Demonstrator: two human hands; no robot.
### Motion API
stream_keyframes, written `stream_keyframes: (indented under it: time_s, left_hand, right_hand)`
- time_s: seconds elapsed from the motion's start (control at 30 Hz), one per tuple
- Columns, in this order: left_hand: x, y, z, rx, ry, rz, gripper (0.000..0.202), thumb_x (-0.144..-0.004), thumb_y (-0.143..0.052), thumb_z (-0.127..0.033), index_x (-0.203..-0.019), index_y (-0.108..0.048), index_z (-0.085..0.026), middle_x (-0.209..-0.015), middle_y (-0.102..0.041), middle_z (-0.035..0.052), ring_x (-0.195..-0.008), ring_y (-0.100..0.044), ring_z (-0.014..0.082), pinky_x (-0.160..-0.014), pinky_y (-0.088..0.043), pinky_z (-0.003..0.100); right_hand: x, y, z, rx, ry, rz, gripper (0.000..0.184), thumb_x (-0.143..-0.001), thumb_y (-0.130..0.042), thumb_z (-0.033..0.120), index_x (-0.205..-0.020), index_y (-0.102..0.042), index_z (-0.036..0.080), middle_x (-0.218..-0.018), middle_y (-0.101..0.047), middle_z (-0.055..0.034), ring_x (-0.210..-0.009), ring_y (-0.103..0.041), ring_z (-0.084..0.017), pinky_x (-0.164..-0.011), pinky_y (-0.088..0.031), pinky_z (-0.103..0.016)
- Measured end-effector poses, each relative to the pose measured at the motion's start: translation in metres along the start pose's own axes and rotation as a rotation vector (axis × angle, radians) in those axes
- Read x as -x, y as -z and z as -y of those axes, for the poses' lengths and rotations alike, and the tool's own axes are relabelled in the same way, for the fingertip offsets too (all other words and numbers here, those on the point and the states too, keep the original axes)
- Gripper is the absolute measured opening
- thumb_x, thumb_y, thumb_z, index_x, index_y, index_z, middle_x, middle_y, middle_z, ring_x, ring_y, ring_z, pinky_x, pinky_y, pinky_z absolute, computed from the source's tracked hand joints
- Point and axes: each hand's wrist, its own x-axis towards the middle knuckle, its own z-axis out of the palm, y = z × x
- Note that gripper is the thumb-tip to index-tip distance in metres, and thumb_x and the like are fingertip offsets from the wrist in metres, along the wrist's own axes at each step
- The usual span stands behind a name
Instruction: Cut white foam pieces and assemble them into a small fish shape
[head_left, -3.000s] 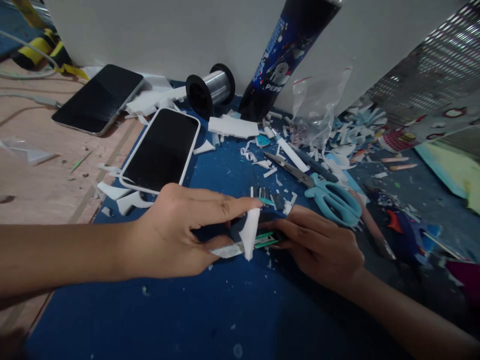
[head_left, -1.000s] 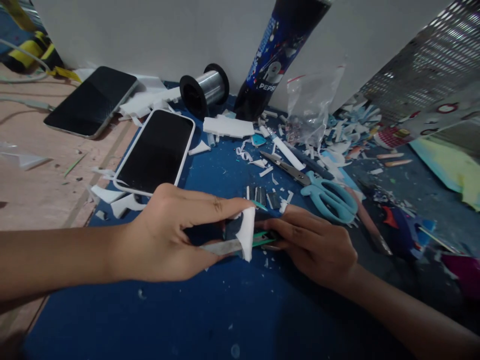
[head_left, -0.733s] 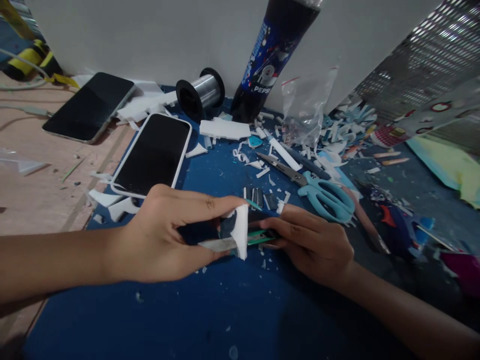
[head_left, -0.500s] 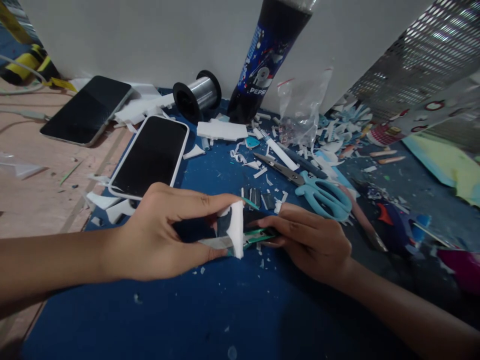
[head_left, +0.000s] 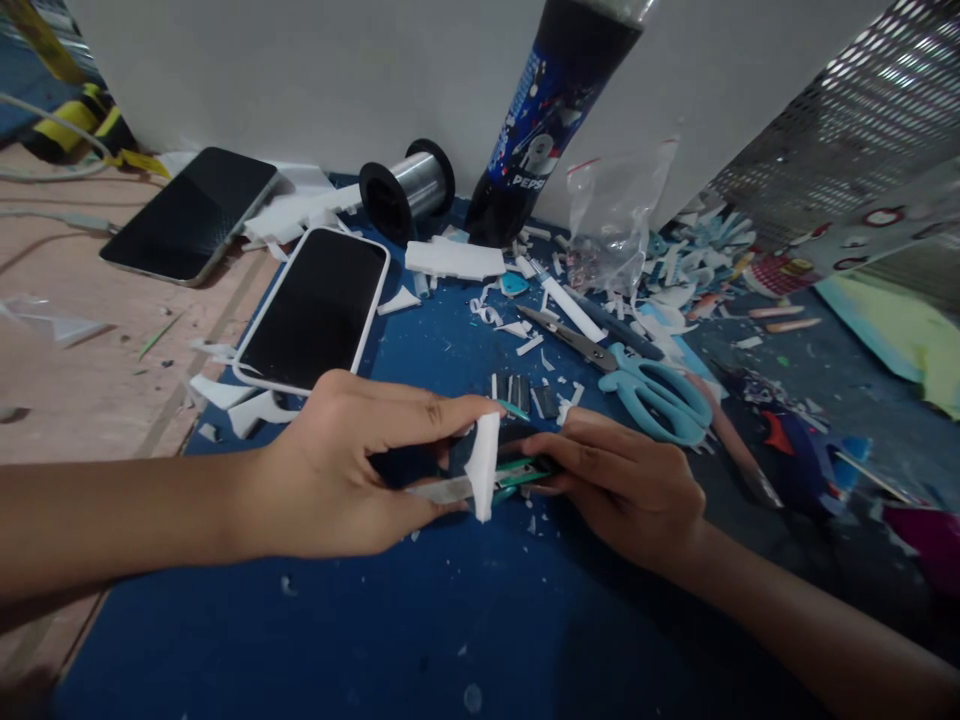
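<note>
My left hand (head_left: 352,470) pinches a small white foam piece (head_left: 482,466) between forefinger and thumb, holding it upright on the blue mat (head_left: 420,620). My right hand (head_left: 637,490) grips a green-handled utility knife (head_left: 517,472) lying low on the mat. Its blade (head_left: 442,490) runs leftward under the foam piece toward my left thumb. Both hands meet at the middle of the view.
A white-cased phone (head_left: 315,310) and a darker phone (head_left: 191,212) lie at the left. Teal scissors (head_left: 652,395), a wire spool (head_left: 409,185), a Pepsi bottle (head_left: 547,110), a plastic bag (head_left: 615,220) and several foam scraps lie behind the hands.
The foam piece and both hands have shifted only slightly; the foam has turned a little more edge-on. The camera has wobbled.
</note>
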Motion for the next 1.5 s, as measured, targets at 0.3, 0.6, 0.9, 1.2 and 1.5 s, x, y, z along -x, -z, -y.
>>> stream_keyframes:
  time_s: [0.3, 0.6, 0.9, 1.2, 1.5]
  left_hand:
    - [0.0028, -0.0010, 0.0003, -0.052, -0.022, -0.019, 0.051, -0.074, -0.073, -0.013, -0.124, -0.066, -0.022, -0.088, -0.078, 0.0055, -0.076, -0.075, 0.0181, -0.063, -0.061, 0.018]
    - [0.0029, 0.0000, 0.0014, -0.068, -0.041, -0.012, 0.051, -0.074, -0.069, -0.012, -0.124, -0.064, -0.023, -0.084, -0.076, 0.0036, -0.067, -0.073, 0.0164, -0.054, -0.059, 0.019]
    - [0.0030, -0.0006, 0.0002, -0.071, -0.037, 0.016, 0.045, -0.076, -0.071, -0.012, -0.121, -0.065, -0.016, -0.090, -0.077, 0.0075, -0.075, -0.074, 0.0178, -0.061, -0.061, 0.020]
    - [0.0035, -0.0006, 0.0000, -0.095, -0.059, 0.032, 0.043, -0.077, -0.070, -0.012, -0.120, -0.065, -0.014, -0.089, -0.077, 0.0087, -0.075, -0.074, 0.0168, -0.065, -0.062, 0.021]
    - [0.0046, -0.0002, -0.0006, -0.167, -0.077, 0.046, 0.040, -0.082, -0.066, -0.014, -0.121, -0.064, -0.016, -0.098, -0.077, 0.0084, -0.081, -0.074, 0.0170, -0.072, -0.063, 0.023]
  right_hand:
    - [0.0018, 0.0014, 0.0019, 0.012, -0.022, 0.043, 0.015, -0.097, -0.051, 0.021, -0.108, -0.061, 0.018, -0.074, -0.067, -0.0033, -0.067, -0.066, -0.014, -0.057, -0.053, -0.024]
    - [0.0019, -0.0007, 0.0012, 0.023, -0.019, 0.036, 0.015, -0.096, -0.051, 0.019, -0.107, -0.062, 0.017, -0.074, -0.068, -0.0039, -0.068, -0.066, -0.015, -0.057, -0.053, -0.024]
    - [-0.0013, 0.0004, 0.0024, 0.026, 0.015, 0.030, 0.015, -0.098, -0.049, 0.020, -0.106, -0.061, 0.015, -0.074, -0.067, -0.0050, -0.067, -0.066, -0.014, -0.058, -0.052, -0.024]
    - [-0.0001, -0.0005, 0.0017, 0.008, 0.014, 0.041, 0.019, -0.100, -0.045, 0.022, -0.106, -0.062, 0.016, -0.072, -0.066, -0.0040, -0.065, -0.065, -0.014, -0.056, -0.052, -0.024]
    - [0.0000, -0.0008, 0.0023, 0.015, -0.003, 0.064, 0.018, -0.098, -0.048, 0.020, -0.105, -0.064, 0.016, -0.072, -0.066, -0.0038, -0.066, -0.064, -0.014, -0.058, -0.052, -0.024]
